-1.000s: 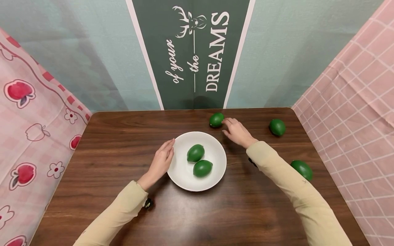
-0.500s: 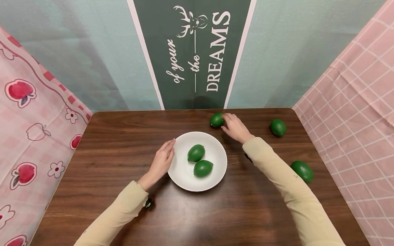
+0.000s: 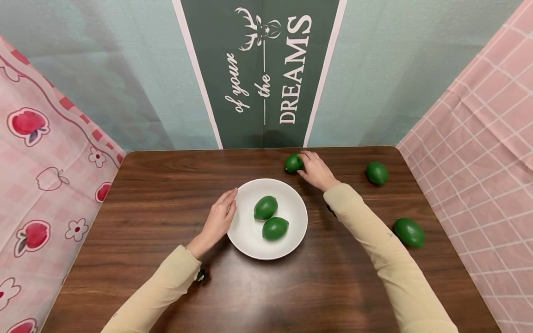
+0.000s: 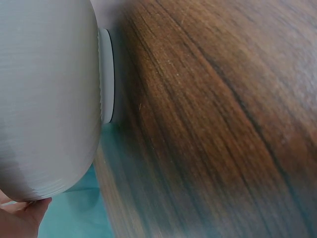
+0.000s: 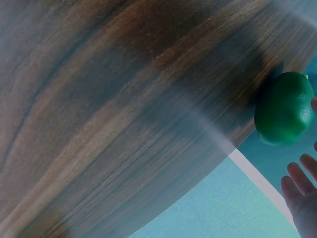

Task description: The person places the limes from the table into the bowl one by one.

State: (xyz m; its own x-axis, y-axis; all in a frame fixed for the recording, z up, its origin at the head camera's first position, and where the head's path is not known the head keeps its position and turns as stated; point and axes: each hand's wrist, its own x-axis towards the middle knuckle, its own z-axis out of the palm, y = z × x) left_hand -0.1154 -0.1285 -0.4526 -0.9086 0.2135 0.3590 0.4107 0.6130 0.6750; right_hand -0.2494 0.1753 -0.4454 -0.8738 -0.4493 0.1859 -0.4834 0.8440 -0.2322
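Head view: on the brown wood-grain table (image 3: 158, 199), the right hand (image 3: 317, 172) reaches to a glossy green oval lime (image 3: 293, 163) near the far edge, its fingers parted and slightly bent at the fruit's right side; the right wrist view shows a gap beside some fingers, and whether any touch is hard to tell. The left hand (image 3: 216, 219), fingers nearly straight and close together, rests against the rim of a round white smooth bowl (image 3: 243, 238). Inside lie an upper green lime (image 3: 265, 207) and a lower green lime (image 3: 275, 229), side by side. Toward the table's right edge sit a far-right green lime (image 3: 376, 173) and a near-right green lime (image 3: 409, 232), well apart.
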